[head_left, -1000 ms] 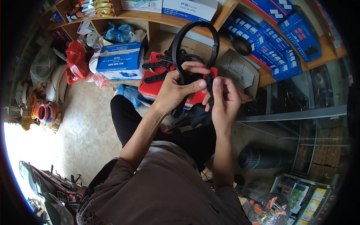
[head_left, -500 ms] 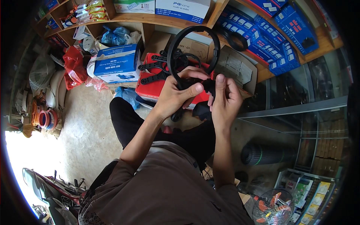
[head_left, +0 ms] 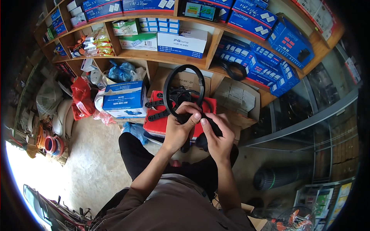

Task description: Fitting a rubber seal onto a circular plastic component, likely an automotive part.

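I hold a black ring-shaped plastic part [head_left: 168,88] upright in front of me, its loop rising above my fingers. My left hand [head_left: 181,129] grips its lower rim from the left, fingers curled over the top. My right hand [head_left: 217,136] is closed around the black piece at the ring's base, thumb touching my left fingertips. Behind the ring lies a red box [head_left: 156,123] with several black plastic arms [head_left: 158,109] on top. My knees in black trousers are under my hands.
A blue and white carton [head_left: 125,101] stands left of the red box. Wooden shelves [head_left: 181,59] hold blue boxes [head_left: 262,65] and a white box [head_left: 185,42]. A glass cabinet [head_left: 308,115] is at right, a black mesh roll [head_left: 277,177] on the floor, red bags [head_left: 81,96] at left.
My head has tipped up, so the shelves fill more of the view. Both hands stay on the black ring, which has shifted lower and is turned slightly.
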`<state>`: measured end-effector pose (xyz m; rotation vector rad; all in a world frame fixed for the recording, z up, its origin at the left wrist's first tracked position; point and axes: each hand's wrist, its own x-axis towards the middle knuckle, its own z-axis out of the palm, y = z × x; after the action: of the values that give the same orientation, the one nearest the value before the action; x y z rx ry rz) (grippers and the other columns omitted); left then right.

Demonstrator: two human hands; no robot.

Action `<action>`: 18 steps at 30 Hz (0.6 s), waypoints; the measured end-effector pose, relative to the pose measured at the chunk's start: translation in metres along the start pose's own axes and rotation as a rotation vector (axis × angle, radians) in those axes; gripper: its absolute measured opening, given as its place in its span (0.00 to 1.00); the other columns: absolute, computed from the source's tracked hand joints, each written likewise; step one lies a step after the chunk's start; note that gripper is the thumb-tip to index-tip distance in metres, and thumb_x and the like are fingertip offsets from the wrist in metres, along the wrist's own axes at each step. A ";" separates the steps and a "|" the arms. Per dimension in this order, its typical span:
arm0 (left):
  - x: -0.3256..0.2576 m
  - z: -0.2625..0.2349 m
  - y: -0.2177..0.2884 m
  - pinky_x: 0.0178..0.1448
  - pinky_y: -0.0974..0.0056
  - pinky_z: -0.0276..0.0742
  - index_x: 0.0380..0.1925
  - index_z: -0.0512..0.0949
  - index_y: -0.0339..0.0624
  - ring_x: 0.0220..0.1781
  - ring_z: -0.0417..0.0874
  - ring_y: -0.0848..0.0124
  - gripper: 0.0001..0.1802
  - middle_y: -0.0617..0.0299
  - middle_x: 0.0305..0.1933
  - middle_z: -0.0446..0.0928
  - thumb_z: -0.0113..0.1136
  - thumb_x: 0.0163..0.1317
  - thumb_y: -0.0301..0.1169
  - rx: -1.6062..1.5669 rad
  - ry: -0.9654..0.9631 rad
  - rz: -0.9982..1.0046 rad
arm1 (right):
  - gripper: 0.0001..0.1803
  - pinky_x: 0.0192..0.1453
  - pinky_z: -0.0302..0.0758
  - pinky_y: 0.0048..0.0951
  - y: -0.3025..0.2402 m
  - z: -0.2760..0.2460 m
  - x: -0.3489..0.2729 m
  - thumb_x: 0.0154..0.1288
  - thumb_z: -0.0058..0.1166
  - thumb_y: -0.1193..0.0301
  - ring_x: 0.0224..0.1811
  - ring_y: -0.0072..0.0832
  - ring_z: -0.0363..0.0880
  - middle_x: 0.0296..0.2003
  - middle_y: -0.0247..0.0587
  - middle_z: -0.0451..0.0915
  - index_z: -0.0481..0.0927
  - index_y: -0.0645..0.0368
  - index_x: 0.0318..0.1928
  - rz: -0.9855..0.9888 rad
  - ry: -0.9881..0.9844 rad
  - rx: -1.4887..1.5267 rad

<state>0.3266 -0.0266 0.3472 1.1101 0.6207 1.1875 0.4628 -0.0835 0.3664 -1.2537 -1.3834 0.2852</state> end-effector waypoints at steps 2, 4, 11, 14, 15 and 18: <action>0.004 -0.002 -0.004 0.47 0.70 0.74 0.37 0.82 0.35 0.42 0.78 0.77 0.09 0.62 0.49 0.79 0.68 0.73 0.30 0.058 -0.015 0.051 | 0.13 0.47 0.78 0.30 0.002 0.000 0.001 0.69 0.70 0.73 0.40 0.31 0.83 0.38 0.42 0.83 0.86 0.66 0.50 -0.021 -0.001 -0.005; 0.005 -0.001 -0.007 0.56 0.66 0.74 0.37 0.82 0.35 0.48 0.79 0.72 0.07 0.61 0.49 0.80 0.68 0.71 0.28 0.095 0.014 0.205 | 0.13 0.48 0.77 0.29 0.003 0.001 0.003 0.69 0.70 0.73 0.40 0.29 0.83 0.39 0.42 0.83 0.86 0.66 0.50 -0.042 -0.030 0.009; 0.028 -0.007 0.022 0.23 0.70 0.70 0.52 0.79 0.34 0.17 0.75 0.76 0.28 0.61 0.26 0.77 0.40 0.86 0.49 -0.062 0.125 0.016 | 0.10 0.48 0.77 0.29 -0.005 -0.007 0.009 0.71 0.67 0.74 0.39 0.28 0.82 0.37 0.41 0.83 0.85 0.67 0.47 0.042 -0.057 -0.006; 0.057 -0.009 0.022 0.43 0.66 0.83 0.62 0.75 0.37 0.35 0.86 0.70 0.31 0.51 0.50 0.83 0.41 0.84 0.54 -0.243 0.127 0.066 | 0.09 0.44 0.78 0.30 -0.004 0.003 0.012 0.70 0.67 0.76 0.36 0.32 0.83 0.36 0.42 0.82 0.85 0.67 0.47 -0.090 -0.080 -0.055; 0.052 0.002 0.022 0.50 0.62 0.84 0.64 0.74 0.36 0.44 0.87 0.64 0.31 0.50 0.55 0.81 0.40 0.84 0.54 -0.274 0.071 0.035 | 0.09 0.41 0.78 0.31 0.003 0.011 0.010 0.69 0.67 0.77 0.34 0.34 0.83 0.36 0.43 0.82 0.86 0.66 0.48 -0.179 -0.092 -0.037; 0.050 0.016 0.021 0.62 0.54 0.86 0.67 0.70 0.33 0.60 0.87 0.47 0.33 0.49 0.59 0.79 0.39 0.84 0.53 -0.277 -0.042 0.033 | 0.10 0.38 0.77 0.33 0.011 0.019 0.013 0.70 0.66 0.77 0.33 0.36 0.83 0.36 0.43 0.81 0.86 0.64 0.49 -0.197 -0.051 -0.050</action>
<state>0.3472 0.0140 0.3805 0.9100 0.3924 1.2343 0.4560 -0.0604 0.3598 -1.1472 -1.5537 0.1475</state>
